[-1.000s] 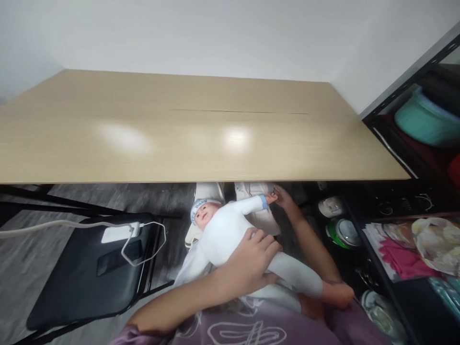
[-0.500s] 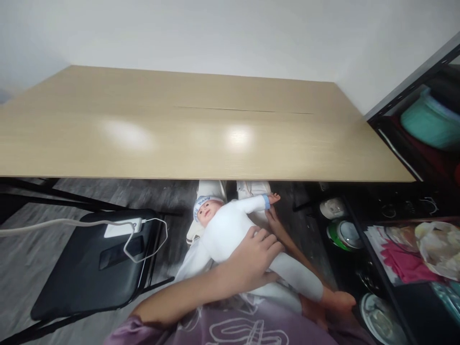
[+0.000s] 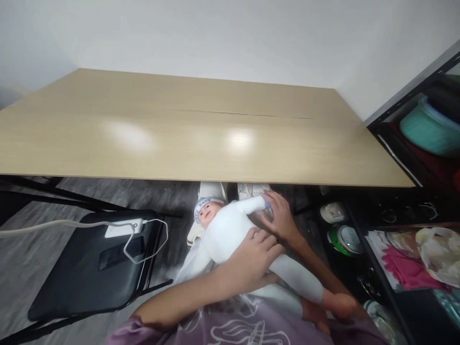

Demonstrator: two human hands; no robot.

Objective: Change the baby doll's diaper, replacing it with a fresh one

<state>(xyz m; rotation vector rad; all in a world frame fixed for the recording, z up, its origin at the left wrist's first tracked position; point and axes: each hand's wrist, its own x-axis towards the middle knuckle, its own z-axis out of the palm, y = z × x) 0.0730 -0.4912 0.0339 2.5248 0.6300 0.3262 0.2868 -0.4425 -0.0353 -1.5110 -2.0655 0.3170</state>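
A baby doll [image 3: 224, 229] in a white suit and a blue-trimmed cap lies on my lap, head toward the table edge. My left hand [image 3: 253, 261] rests over its belly and hip, fingers curled onto the body. Over the doll's outstretched arm lies my right hand [image 3: 278, 218], closed around the wrist with the blue cuff. One bare doll foot [image 3: 339, 303] sticks out at the lower right.
A light wooden table [image 3: 187, 134] spans the view above my lap. A black folding chair [image 3: 89, 268] at the left carries a white charger and cable. A black shelf [image 3: 402, 230] at the right holds cloths, bowls and a teal container.
My right hand slid back under the doll's arm, then came over it and closed on the wrist. The left hand stayed on the doll's belly.
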